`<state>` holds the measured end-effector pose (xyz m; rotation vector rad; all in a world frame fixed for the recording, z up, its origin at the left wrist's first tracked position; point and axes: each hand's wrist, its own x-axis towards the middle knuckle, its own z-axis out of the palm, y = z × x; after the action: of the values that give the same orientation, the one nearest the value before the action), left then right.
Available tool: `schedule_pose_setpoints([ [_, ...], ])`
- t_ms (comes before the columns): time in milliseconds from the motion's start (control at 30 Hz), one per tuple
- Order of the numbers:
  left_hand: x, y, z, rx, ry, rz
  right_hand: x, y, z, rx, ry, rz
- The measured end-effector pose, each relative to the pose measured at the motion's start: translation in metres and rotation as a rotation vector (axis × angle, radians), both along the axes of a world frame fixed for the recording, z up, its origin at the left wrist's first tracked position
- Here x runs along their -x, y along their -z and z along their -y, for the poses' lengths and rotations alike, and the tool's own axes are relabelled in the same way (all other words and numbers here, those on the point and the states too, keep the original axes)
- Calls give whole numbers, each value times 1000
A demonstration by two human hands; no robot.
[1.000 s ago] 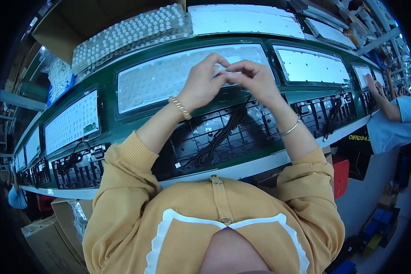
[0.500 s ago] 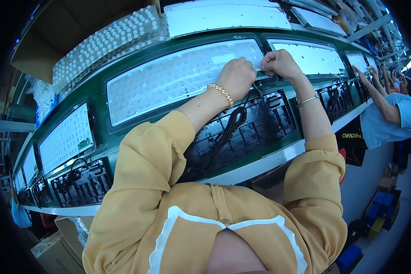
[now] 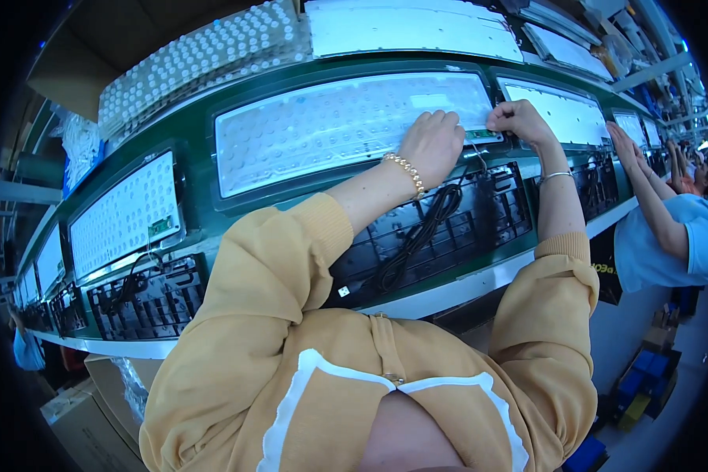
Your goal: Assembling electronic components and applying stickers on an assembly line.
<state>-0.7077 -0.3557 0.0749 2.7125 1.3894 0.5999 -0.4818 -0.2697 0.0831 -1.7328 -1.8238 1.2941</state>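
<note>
A keyboard panel (image 3: 315,134) with a pale dotted membrane under a clear sheet lies in front of me. My left hand (image 3: 434,145) rests on its right part, knuckles up and fingers curled; what they hold, if anything, is hidden. Beside it, at the panel's right corner, a small green circuit board (image 3: 482,136) shows. Just above that board my right hand (image 3: 521,122) is closed in a pinch, thumb against fingertip, and anything between them is too small to make out. Nearer me lies a black keyboard case (image 3: 480,216) with a coiled black cable (image 3: 421,236) on it.
Another membrane panel (image 3: 126,216) and a black case (image 3: 145,299) lie to the left, a white panel (image 3: 558,114) to the right. Trays of white domes (image 3: 204,67) stand behind, beside a cardboard box (image 3: 79,79). A co-worker in light blue (image 3: 665,236) works at the right.
The panels and cases sit further right in view, and both hands have shifted right with them. My hands are slightly further apart, with more of the green circuit board showing between them.
</note>
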Motion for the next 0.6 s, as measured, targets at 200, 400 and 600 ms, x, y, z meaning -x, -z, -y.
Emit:
schedule_pose_setpoints([
  [200, 91, -18, 38, -180, -154, -150, 8, -18, -5, -28, -83, 230],
  [400, 183, -14, 82, 14, -292, -326, 124, -28, -19, -481, -184, 336],
  [600, 198, -5, 85, 68, -324, -163, 232, -16, -31, -596, -168, 572],
])
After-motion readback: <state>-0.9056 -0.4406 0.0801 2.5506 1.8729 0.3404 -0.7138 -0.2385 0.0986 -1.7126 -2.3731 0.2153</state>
